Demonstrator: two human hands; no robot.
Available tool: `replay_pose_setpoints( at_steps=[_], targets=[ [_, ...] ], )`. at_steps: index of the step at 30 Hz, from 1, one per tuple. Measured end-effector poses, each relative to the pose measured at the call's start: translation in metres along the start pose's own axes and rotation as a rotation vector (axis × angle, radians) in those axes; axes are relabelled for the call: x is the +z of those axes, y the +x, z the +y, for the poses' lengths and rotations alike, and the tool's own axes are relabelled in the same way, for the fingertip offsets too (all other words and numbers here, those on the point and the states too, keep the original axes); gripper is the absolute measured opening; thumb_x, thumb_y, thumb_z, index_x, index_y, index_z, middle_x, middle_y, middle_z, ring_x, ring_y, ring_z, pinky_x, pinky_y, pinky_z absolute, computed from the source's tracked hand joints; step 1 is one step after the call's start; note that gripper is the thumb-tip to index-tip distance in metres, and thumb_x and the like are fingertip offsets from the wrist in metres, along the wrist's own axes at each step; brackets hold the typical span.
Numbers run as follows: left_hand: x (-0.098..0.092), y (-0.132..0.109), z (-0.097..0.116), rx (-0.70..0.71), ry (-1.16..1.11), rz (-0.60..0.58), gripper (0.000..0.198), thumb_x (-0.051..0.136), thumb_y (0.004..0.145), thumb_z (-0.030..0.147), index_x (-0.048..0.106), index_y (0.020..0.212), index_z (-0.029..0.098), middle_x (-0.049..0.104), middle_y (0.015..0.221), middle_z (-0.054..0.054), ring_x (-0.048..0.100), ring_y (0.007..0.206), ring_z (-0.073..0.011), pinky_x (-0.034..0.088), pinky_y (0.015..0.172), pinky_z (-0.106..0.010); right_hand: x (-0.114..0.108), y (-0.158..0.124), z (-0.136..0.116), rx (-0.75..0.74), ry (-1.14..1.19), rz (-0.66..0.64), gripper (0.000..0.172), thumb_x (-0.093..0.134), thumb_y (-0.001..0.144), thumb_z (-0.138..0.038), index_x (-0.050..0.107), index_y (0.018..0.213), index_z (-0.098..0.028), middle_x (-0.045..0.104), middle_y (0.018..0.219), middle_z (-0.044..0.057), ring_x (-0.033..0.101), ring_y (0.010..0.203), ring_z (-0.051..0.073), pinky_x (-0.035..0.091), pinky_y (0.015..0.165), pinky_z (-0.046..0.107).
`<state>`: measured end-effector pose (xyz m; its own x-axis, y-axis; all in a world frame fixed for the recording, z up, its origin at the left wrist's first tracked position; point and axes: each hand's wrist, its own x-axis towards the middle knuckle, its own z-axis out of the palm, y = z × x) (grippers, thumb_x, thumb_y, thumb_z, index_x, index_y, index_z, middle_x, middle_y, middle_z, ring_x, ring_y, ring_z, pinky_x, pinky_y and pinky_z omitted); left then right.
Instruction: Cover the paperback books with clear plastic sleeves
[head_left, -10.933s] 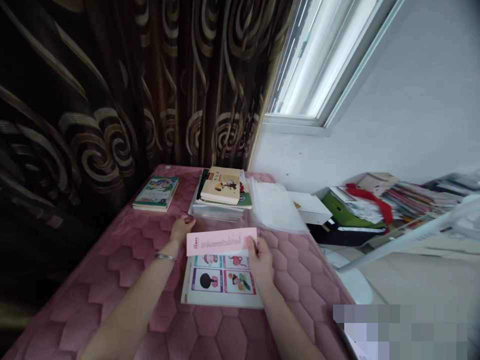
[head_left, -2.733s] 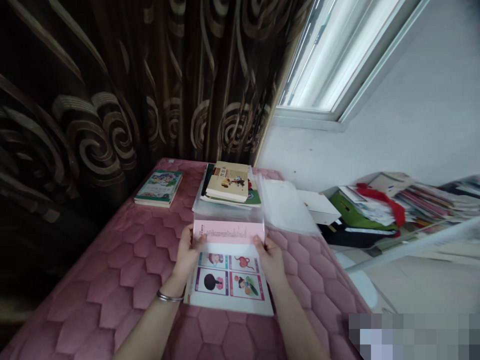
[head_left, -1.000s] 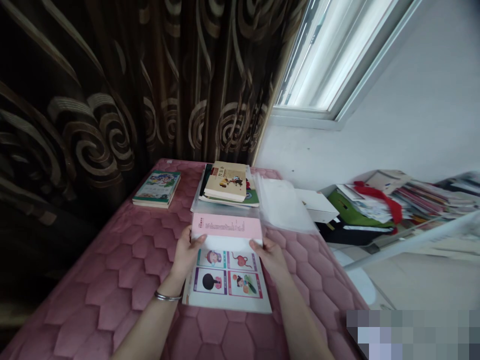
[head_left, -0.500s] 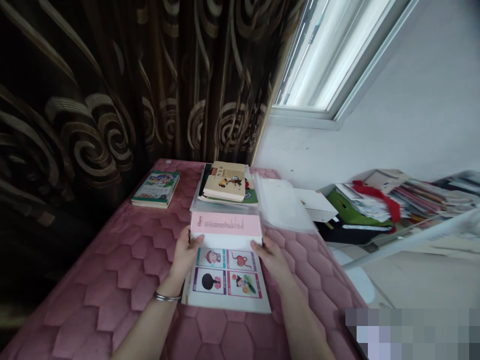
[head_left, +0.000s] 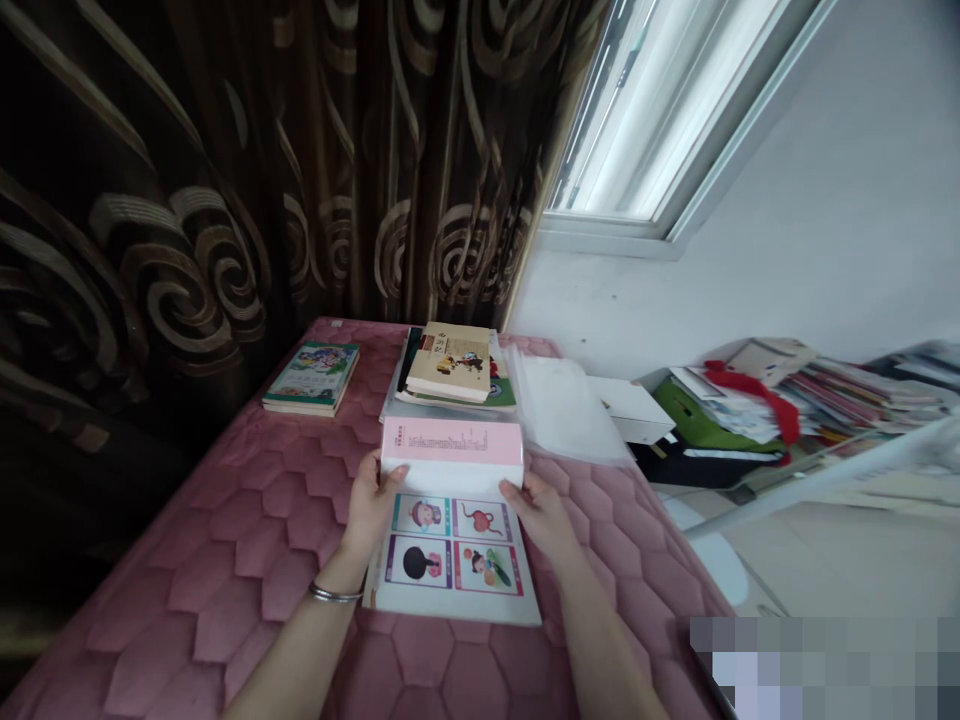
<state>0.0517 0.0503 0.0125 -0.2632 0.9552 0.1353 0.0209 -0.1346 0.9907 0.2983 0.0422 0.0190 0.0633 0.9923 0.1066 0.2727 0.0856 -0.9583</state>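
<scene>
A picture book [head_left: 455, 605] lies open on the bed, its near page printed with four-square coloured cartoon pictures. At its far end a white panel with a pink printed band [head_left: 454, 447] rises at a tilt, with a shiny, clear edge. My left hand [head_left: 369, 515] grips the panel's left edge, thumb on the white part and fingers behind. Gripping the right edge in the same way is my right hand [head_left: 544, 518]. The fingers behind the panel are mostly hidden. Just beyond it sits a stack of books topped by a beige book [head_left: 450, 365].
Two stacked green-edged books [head_left: 313, 378] lie at the far left of the pink quilted bed [head_left: 247, 560]. Clear plastic sheets [head_left: 562, 405] are spread right of the stack. Beside the bed are a white box [head_left: 634, 410] and piled papers. A dark patterned curtain [head_left: 337, 200] hangs behind.
The pink-banded panel has tilted very slightly, its band now a little higher. Both hands keep their hold, and nothing else has visibly moved.
</scene>
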Motion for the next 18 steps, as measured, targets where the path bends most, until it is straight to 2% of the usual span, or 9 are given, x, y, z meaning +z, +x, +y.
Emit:
replay_pose_setpoints(
  at_steps=[4,9,14,18],
  targets=[
    [-0.001,0.001,-0.004,0.039,-0.037,-0.039,0.038,0.065,0.073,0.037,0.053,0.102,0.017,0.066,0.096,-0.006,0.062,0.088,-0.0193,0.048,0.080,-0.031,-0.004,0.001,0.001,-0.009,-0.002,-0.040,0.044,0.063,0.071,-0.058,0.068,0.084,-0.016,0.071,0.082,0.008,0.061,0.078,0.026,0.048,0.070,0.034],
    [-0.004,0.003,-0.010,0.083,-0.026,-0.046,0.038,0.065,0.072,0.034,0.053,0.104,0.018,0.064,0.099,-0.005,0.061,0.091,-0.0188,0.047,0.082,-0.030,-0.001,0.002,0.009,0.016,-0.024,0.016,0.044,0.060,0.073,-0.058,0.068,0.080,-0.016,0.070,0.079,0.007,0.060,0.071,0.023,0.046,0.064,0.032],
    [-0.004,0.004,-0.010,0.044,0.002,-0.043,0.029,0.062,0.074,0.031,0.055,0.097,0.017,0.065,0.089,-0.003,0.061,0.081,-0.0177,0.047,0.076,-0.029,0.003,0.002,0.013,0.026,-0.013,0.043,0.047,0.059,0.073,-0.060,0.068,0.084,-0.015,0.070,0.078,0.007,0.060,0.070,0.023,0.046,0.061,0.030],
    [-0.004,0.004,-0.011,0.035,0.014,-0.031,0.028,0.063,0.074,0.031,0.056,0.097,0.017,0.065,0.086,-0.002,0.060,0.079,-0.0168,0.046,0.074,-0.027,0.003,0.001,0.013,0.030,-0.061,0.065,0.050,0.057,0.073,-0.064,0.066,0.082,-0.015,0.069,0.076,0.007,0.059,0.069,0.022,0.045,0.061,0.030]
  ],
)
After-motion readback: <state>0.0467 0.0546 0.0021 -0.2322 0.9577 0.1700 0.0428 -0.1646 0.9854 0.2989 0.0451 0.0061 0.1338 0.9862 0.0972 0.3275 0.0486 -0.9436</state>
